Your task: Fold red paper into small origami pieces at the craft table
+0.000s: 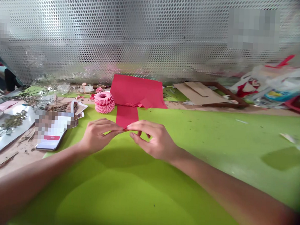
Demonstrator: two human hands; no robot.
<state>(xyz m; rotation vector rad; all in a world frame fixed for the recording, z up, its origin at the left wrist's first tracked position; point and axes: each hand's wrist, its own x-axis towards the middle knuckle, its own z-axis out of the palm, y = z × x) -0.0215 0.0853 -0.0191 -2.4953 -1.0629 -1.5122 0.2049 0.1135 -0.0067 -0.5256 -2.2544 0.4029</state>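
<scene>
My left hand (98, 135) and my right hand (153, 140) meet at the middle of a green mat (189, 134). Their fingertips pinch the near end of a red paper strip (127, 116), though the fingers hide that end. The strip lies flat and runs away from me toward a larger red paper sheet (136, 91) with a ragged near edge. To the left of the strip stands a pink ring of stacked folded paper units (104, 102), not touching either hand.
A phone (50, 132), partly pixelated, lies left of my left hand beside several photo cards (77, 109). Dried plant bits cover a foil sheet (10, 127). Cardboard on a wooden frame (203, 94) and plastic bags (269, 86) stand at the back right, before a perforated metal screen (144, 35).
</scene>
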